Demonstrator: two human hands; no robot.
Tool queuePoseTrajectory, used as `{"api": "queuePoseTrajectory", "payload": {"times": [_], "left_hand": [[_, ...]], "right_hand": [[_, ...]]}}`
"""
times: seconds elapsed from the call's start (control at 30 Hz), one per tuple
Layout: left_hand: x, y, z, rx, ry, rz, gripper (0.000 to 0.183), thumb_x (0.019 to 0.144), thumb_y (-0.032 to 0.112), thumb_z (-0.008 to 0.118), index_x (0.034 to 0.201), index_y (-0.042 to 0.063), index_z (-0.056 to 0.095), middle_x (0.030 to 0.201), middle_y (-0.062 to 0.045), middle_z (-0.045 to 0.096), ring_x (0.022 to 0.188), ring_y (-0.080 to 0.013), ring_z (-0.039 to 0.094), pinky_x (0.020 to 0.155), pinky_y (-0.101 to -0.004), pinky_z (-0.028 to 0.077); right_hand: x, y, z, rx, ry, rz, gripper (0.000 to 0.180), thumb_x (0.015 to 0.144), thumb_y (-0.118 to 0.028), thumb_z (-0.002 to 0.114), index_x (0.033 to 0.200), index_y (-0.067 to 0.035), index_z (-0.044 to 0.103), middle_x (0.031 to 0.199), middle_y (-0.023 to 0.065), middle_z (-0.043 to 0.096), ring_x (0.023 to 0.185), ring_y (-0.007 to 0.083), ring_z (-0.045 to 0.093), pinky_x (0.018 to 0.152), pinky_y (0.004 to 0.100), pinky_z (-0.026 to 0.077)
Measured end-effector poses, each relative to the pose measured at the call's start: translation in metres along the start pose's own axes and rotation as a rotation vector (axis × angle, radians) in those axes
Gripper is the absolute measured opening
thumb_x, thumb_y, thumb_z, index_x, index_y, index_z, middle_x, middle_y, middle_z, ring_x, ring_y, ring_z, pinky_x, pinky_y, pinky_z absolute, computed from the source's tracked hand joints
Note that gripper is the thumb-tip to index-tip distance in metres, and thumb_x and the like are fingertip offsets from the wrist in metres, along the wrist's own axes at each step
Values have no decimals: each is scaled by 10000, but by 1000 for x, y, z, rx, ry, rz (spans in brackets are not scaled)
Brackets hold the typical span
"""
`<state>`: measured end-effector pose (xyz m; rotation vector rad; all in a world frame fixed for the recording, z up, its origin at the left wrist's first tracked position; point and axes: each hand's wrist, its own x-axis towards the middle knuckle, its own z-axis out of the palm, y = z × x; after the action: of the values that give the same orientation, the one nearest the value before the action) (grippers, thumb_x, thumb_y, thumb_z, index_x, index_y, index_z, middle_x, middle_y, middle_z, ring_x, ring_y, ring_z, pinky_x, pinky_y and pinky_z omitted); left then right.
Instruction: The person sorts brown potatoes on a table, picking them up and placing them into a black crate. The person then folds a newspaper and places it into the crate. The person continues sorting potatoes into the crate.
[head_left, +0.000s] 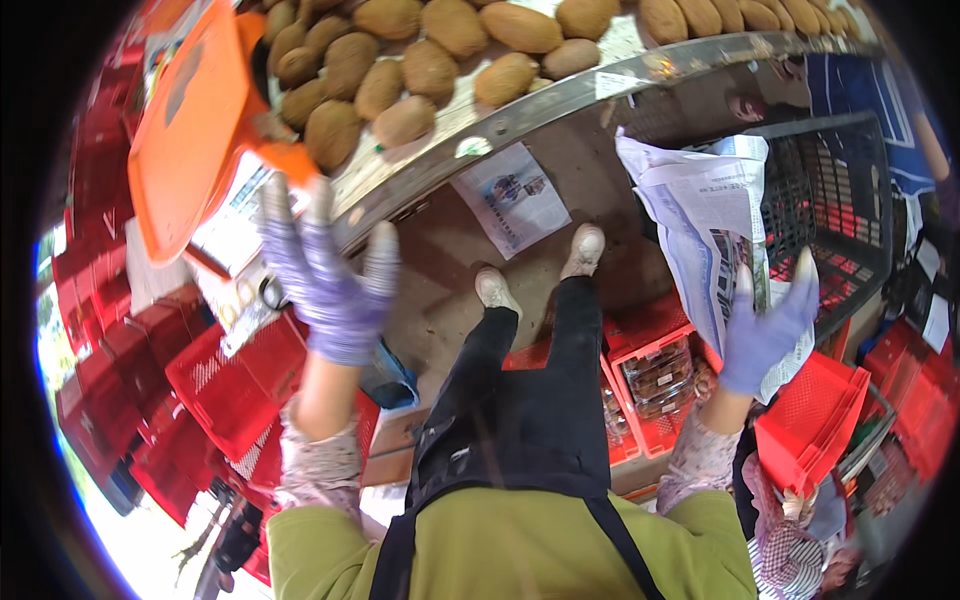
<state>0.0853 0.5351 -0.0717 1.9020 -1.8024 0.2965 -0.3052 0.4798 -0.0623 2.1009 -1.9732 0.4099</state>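
My left hand (330, 292), in a purple glove with pale fingertips, is raised with its fingers apart and holds nothing. It is nearest to an orange plastic pan (191, 127) that looks like part of a weighing scale, with a white panel (238, 202) below it. Beyond that hand, many brown kiwifruit (427, 71) lie on a pale tabletop. My right hand (765, 337), gloved the same way, is spread over sheets of newspaper (690, 195), thumb and a finger apart. The newspaper drapes over the near side of a black plastic crate (832, 187).
The table's metal edge (495, 124) runs across in front of me. A printed sheet (514, 199) lies on the floor by my shoes. Red crates (232, 382) are stacked at left; a red crate (652, 382) with clear packs stands at right. Other people (795, 547) are at the right.
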Motion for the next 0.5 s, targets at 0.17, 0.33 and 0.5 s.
{"api": "queuePoseTrajectory", "payload": {"times": [0.17, 0.33, 0.5], "left_hand": [[0, -53, 25, 323, -486, 157, 652, 909, 482, 549, 1452, 137, 442, 1555, -143, 333, 1460, -366, 242, 1188, -540, 91], [12, -34, 26, 351, -416, 203, 742, 937, 639, 378, 1439, 95, 438, 1543, -251, 298, 1457, -434, 212, 1178, -565, 77], [10, -39, 46, 283, -327, 221, 805, 897, 688, 422, 1471, 126, 372, 1555, -271, 252, 1458, -465, 184, 1162, -605, 96]], "right_hand": [[-103, -75, 183, 811, -470, -214, 360, 833, -245, 704, 1125, -49, 629, 1071, 166, 657, 974, 348, 618, 859, 430, 496], [-206, -78, 531, 443, -1134, 110, 799, 779, -504, 739, 1368, -44, 456, 1370, 224, 513, 1234, 388, 523, 1037, 450, 432], [-241, -123, 697, 305, -885, 242, 938, 693, -473, 781, 1449, -123, 350, 1435, 178, 434, 1299, 363, 451, 1066, 475, 384]]}}
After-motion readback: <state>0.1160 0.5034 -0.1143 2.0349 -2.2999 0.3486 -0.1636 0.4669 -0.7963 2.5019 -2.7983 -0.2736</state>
